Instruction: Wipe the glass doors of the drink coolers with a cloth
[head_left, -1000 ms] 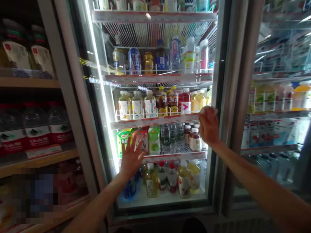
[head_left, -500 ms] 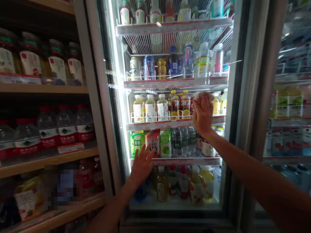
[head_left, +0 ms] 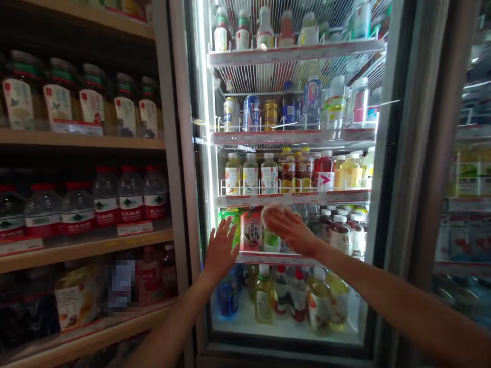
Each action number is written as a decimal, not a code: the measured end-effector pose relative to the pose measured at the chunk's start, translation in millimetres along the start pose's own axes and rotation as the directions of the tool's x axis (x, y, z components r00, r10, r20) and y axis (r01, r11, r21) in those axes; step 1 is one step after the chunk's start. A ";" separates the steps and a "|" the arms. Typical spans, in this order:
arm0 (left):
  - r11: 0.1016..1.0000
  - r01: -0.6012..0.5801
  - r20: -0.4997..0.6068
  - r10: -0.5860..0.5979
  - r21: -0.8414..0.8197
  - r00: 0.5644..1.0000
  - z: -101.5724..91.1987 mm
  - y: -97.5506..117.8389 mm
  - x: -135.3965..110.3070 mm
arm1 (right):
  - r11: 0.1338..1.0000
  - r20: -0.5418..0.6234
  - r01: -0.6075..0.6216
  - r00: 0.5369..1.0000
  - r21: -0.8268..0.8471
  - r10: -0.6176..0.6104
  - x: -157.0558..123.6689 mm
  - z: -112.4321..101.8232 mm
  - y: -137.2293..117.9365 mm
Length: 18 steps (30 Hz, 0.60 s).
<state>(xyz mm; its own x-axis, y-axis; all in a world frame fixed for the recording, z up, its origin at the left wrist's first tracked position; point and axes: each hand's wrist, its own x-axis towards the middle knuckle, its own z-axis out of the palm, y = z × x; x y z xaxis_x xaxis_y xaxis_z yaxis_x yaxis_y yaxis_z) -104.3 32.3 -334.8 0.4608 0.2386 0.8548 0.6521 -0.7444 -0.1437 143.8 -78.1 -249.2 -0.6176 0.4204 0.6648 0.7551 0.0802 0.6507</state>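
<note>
- Head view: your right hand [head_left: 289,230] presses a white cloth [head_left: 273,208] against the glass of the fridge door [head_left: 388,174]. Only a scrap of cloth shows, at the hand's 11 o'clock.
- The hand is blurred, so I cannot tell whether its fingers clutch the cloth or lie flat over it.
- Your left hand [head_left: 220,250] sits at the right hand's 9 o'clock, near it but not touching. Its fingers are spread apart and hold nothing, and the palm looks flat on the glass.
- The cloth is at about mid-height on the pane, left of centre, in front of the green and red cartons [head_left: 251,231].
- As for progress, wiping looks to be under way, but the glass shows no wet track or streak to mark off cleaned parts from uncleaned ones.
- By the cloth's position alone, I'd judge the strip toward 6 o'clock, in front of the bottom bottles [head_left: 291,299], and the far side toward 3 o'clock may remain.
- The open shelves [head_left: 80,139] at 9 o'clock are well apart from both hands.
</note>
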 end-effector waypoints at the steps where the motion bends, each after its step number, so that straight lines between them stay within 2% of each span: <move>1: 1.000 -0.013 -0.012 0.013 -0.002 1.000 -0.6 -1.5 0.7 | 0.996 0.034 0.086 0.996 0.013 -0.086 0.4 0.2 -0.3; 2: 1.000 -0.024 -0.028 0.024 -0.002 0.999 -1.1 -3.1 2.3 | 0.997 0.034 0.081 0.996 0.006 -0.081 4.3 -1.7 4.4; 3: 0.999 -0.035 -0.048 0.035 -0.001 0.998 -1.8 -4.7 4.9 | 1.000 -0.001 -0.011 1.000 -0.021 0.011 11.3 -5.1 13.2; 4: 0.999 -0.034 -0.070 0.034 0.001 0.997 -2.8 -6.3 8.5 | 0.986 -0.070 -0.159 0.985 -0.053 0.155 20.1 -9.3 23.8; 5: 1.000 -0.021 -0.094 0.022 0.004 0.995 -4.0 -7.7 13.0 | 0.945 -0.150 -0.317 0.941 -0.073 0.304 28.6 -12.9 33.6; 6: 1.000 0.001 -0.114 0.000 0.004 0.993 -5.4 -9.1 18.0 | 0.901 -0.208 -0.427 0.891 -0.081 0.403 34.5 -15.1 40.0; 7: 1.000 0.031 -0.129 -0.031 0.002 0.991 -7.1 -10.5 23.2 | 0.873 -0.232 -0.481 0.861 -0.085 0.452 36.2 -15.3 41.3; 8: 0.998 0.063 -0.135 -0.062 -0.003 0.989 -8.7 -11.9 28.3 | 0.877 -0.224 -0.472 0.868 -0.092 0.443 33.1 -13.6 37.2; 9: 0.996 0.089 -0.131 -0.089 -0.007 0.987 -10.3 -13.3 32.8 | 0.910 -0.183 -0.402 0.906 -0.098 0.381 25.5 -10.6 28.9; 11: 0.994 0.113 -0.109 -0.113 -0.006 0.988 -12.2 -16.1 39.3 | 0.985 -0.061 -0.148 0.988 -0.083 0.143 5.2 -4.7 10.6; 12: 0.994 0.113 -0.097 -0.112 0.000 0.989 -12.3 -17.2 41.1 | 0.998 -0.005 -0.025 1.000 -0.065 0.024 -2.6 -3.5 6.1; 13: 0.994 0.107 -0.088 -0.106 0.009 0.990 -11.7 -18.2 42.1 | 0.998 0.020 0.038 0.999 -0.055 -0.037 -6.0 -4.3 7.3; 14: 0.995 0.099 -0.085 -0.096 0.021 0.992 -10.5 -18.9 42.6 | 0.998 0.008 0.021 1.000 -0.060 -0.020 -4.2 -7.0 14.1; 15: 0.995 0.093 -0.088 -0.090 0.033 0.992 -8.8 -19.4 42.7 | 0.994 -0.043 -0.079 0.996 -0.078 0.076 1.9 -11.2 25.3; 16: 0.995 0.093 -0.094 -0.088 0.046 0.992 -6.8 -19.6 42.7 | 0.968 -0.125 -0.231 0.968 -0.094 0.219 10.5 -15.9 37.9; 18: 0.992 0.099 -0.102 -0.092 0.072 0.991 -3.1 -20.0 42.5 | 0.868 -0.284 -0.489 0.847 -0.085 0.449 24.2 -22.9 55.1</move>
<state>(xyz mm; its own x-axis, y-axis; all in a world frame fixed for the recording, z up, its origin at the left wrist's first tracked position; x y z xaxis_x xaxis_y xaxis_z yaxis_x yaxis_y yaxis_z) -99.7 55.4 -294.1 0.3350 0.2409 0.9109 0.7365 -0.6699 -0.0937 165.4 -84.2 -188.9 -0.2465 0.1358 0.9596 0.9386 -0.2130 0.2713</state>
